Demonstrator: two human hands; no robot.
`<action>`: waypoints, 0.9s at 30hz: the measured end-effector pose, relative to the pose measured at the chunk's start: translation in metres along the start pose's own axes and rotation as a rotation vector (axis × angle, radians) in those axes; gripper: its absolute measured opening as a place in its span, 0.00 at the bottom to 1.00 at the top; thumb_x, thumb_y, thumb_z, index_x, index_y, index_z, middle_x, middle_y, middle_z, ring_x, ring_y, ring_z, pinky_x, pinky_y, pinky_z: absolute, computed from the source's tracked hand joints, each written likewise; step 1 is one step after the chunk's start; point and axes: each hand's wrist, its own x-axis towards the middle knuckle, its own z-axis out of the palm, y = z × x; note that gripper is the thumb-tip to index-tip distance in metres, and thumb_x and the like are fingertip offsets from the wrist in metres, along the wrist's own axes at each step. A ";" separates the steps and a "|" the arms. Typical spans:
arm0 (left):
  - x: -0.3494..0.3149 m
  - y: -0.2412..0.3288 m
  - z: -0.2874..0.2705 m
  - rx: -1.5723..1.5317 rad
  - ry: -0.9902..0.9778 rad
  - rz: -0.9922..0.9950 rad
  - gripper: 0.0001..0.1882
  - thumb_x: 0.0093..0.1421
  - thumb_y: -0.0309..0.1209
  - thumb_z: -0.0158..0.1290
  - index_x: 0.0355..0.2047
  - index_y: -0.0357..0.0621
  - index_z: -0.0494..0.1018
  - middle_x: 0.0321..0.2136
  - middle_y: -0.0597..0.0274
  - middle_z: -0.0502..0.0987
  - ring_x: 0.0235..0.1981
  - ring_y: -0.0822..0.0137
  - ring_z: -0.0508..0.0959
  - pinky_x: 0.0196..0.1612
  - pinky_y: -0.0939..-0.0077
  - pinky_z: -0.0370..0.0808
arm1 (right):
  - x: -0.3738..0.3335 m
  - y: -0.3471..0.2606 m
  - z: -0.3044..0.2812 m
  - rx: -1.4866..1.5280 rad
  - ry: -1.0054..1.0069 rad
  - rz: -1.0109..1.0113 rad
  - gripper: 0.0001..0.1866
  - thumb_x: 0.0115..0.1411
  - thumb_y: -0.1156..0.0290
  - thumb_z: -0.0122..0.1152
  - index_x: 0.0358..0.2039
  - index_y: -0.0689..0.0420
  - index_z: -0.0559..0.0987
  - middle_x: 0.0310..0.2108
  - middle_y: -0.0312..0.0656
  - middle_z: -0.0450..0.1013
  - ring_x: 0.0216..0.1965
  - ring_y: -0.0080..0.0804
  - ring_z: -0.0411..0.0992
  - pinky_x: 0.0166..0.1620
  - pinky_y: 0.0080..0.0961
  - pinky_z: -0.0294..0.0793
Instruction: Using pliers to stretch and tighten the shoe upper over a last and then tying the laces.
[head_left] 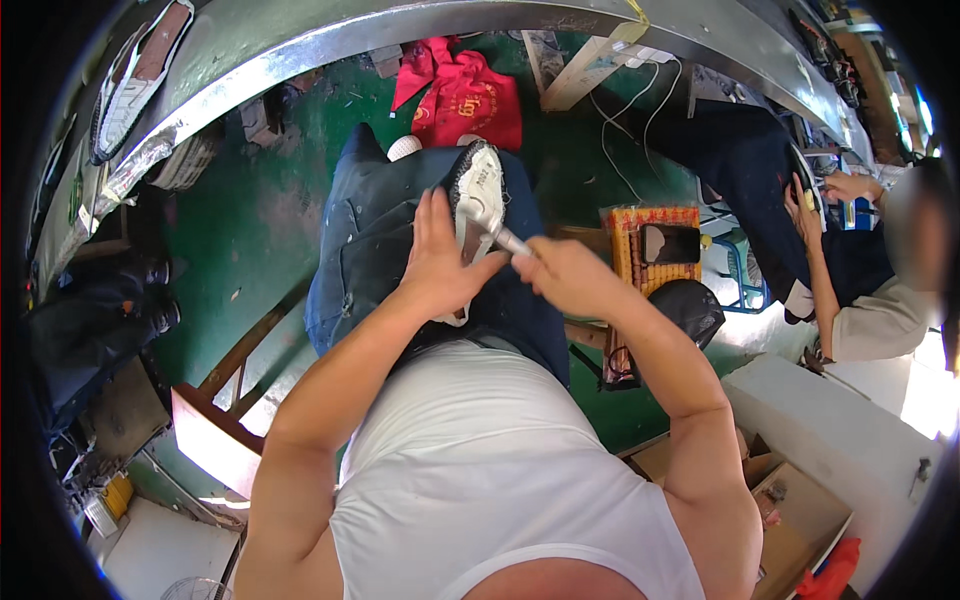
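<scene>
A shoe (482, 185) lies bottom up across my lap, its toe pointing away from me. The underside is off-white with dark markings, and its edge is black. My left hand (440, 250) holds the shoe from the left, fingers straight along its side and thumb across the heel half. In my right hand (560, 272) is a slim, pale-handled tool (512, 241), gripped in a closed fist. Its far end meets the underside near the middle of the shoe. The exact shape of that end is hard to make out.
A metal-edged bench (330, 45) curves across the far side, with another shoe (145, 80) at its left. A red cloth bag (465, 100) lies on the green floor. A phone (670, 244) rests on a beaded seat (625, 250) at right. Another person (860, 270) sits beyond it.
</scene>
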 end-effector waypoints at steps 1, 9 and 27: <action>0.010 0.031 -0.014 0.127 -0.042 -0.099 0.66 0.49 0.44 0.67 0.71 0.38 0.29 0.67 0.29 0.45 0.68 0.35 0.53 0.68 0.56 0.57 | 0.002 0.002 -0.009 0.121 0.083 0.030 0.20 0.70 0.56 0.49 0.35 0.63 0.74 0.27 0.46 0.77 0.28 0.36 0.77 0.34 0.34 0.75; 0.012 -0.003 -0.097 -1.380 -0.267 0.056 0.51 0.60 0.44 0.60 0.71 0.37 0.40 0.62 0.45 0.64 0.57 0.52 0.73 0.60 0.58 0.69 | 0.056 -0.022 -0.140 -0.159 0.630 -0.052 0.25 0.67 0.49 0.49 0.33 0.63 0.74 0.27 0.59 0.75 0.34 0.61 0.75 0.38 0.50 0.72; 0.021 -0.043 -0.029 -1.633 0.000 -0.275 0.28 0.70 0.50 0.45 0.56 0.38 0.67 0.48 0.52 0.77 0.47 0.60 0.78 0.51 0.62 0.77 | 0.061 -0.023 -0.025 0.162 0.474 -0.356 0.18 0.56 0.63 0.67 0.42 0.59 0.76 0.47 0.52 0.72 0.53 0.51 0.70 0.57 0.39 0.68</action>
